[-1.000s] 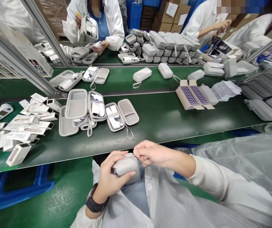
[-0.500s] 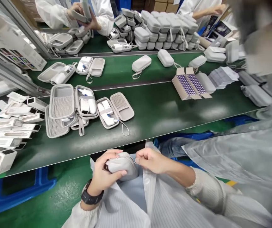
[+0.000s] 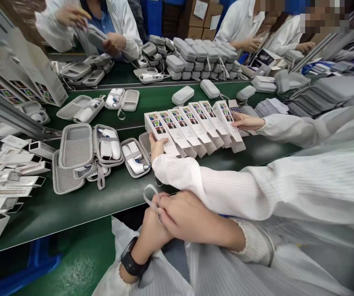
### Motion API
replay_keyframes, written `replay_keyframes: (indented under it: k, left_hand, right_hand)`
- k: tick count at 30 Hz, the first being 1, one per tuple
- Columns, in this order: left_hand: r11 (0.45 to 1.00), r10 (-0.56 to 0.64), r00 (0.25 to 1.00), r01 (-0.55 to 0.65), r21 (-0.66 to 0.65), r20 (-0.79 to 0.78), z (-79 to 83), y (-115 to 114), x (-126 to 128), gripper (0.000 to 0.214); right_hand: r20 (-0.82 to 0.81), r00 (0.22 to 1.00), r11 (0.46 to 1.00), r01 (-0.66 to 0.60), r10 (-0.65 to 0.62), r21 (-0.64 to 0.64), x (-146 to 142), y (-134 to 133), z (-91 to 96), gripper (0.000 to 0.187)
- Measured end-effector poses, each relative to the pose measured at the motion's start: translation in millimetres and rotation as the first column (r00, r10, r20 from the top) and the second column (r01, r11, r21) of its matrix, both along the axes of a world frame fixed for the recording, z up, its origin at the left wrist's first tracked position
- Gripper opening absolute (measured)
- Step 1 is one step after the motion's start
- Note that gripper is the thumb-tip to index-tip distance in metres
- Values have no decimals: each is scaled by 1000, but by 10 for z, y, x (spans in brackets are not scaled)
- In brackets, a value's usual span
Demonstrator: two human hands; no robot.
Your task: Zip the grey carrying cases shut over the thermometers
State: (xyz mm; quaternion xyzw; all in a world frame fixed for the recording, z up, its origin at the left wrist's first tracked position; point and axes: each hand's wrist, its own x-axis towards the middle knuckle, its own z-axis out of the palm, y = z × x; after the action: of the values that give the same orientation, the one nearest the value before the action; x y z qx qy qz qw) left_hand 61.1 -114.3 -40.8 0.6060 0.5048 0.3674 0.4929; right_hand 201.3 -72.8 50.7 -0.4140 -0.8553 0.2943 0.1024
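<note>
My left hand (image 3: 154,227), above a black wristwatch, is bent inward near my body, its fingers mostly hidden behind my right hand. My right hand (image 3: 185,214) crosses over it with fingers closed, pinching a light grey wrist strap (image 3: 150,192) whose loop sticks up beyond the knuckles. The grey case that my left hand gripped a moment earlier is out of sight behind the hands. Just beyond them, on the green table, lies an open grey case (image 3: 136,158) with a white-and-blue device inside, partly covered by a co-worker's hand.
A co-worker's sleeve (image 3: 226,185) reaches in from the right, close above my hands; that person's two hands hold a row of white printed boxes (image 3: 192,125). Open cases (image 3: 76,146) and white cartons (image 3: 19,164) lie left. Closed cases (image 3: 200,55) are stacked at the back, where other people work.
My right hand has moved left across my left hand, and the case is now hidden. A co-worker's arms have come in from the right with the row of boxes. The view has shifted.
</note>
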Motion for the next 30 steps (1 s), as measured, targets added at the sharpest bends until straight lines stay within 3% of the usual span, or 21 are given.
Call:
replay_keyframes:
  k: [2,5,8,10,12,15,20,23,26,28,30]
  left_hand:
    - [999,30,997,-27,-45,65,-68,-44,-61,38]
    - [991,62,986,-42,-127,154,-158,-146,-160,51]
    - [983,103,982,-77,-167,155,-189,-208,-212,62]
    - [977,174,982,-161,-142,77,-153,-203,-225,64]
    - [977,192,981,-194,-92,-22,-73,-176,-237,59]
    - [992,122,978,-126,-13,-169,85,-134,-274,44]
    - [993,112,951,-101,52,-287,276,-107,-412,40]
    - [988,154,971,-147,50,-183,283,-36,-487,49]
    - [960,263,964,-265,87,35,232,189,-490,53]
    - [932,328,933,-345,115,146,215,424,-464,50]
    - [901,380,904,-410,144,198,217,685,-454,51]
  right_hand:
    - [-171,984,996,32,-45,-79,5,-45,-38,20]
    - [-434,872,969,161,-227,-185,82,-172,-187,16]
    - [-512,773,926,342,-375,-162,168,-316,-409,13]
    - [-505,771,914,394,-388,-100,193,-372,-524,17]
    - [-490,801,924,382,-343,-21,182,-378,-572,24]
    - [-444,858,949,310,-258,48,113,-316,-542,37]
    - [-421,900,964,200,-110,176,15,-251,-487,40]
    - [-485,866,972,203,-120,122,26,-234,-506,65]
    - [-602,781,986,114,-164,-121,32,-73,-505,86]
    - [-650,742,978,34,-164,-208,-4,154,-450,88]
    - [-657,739,986,70,-152,-150,-90,457,-342,83]
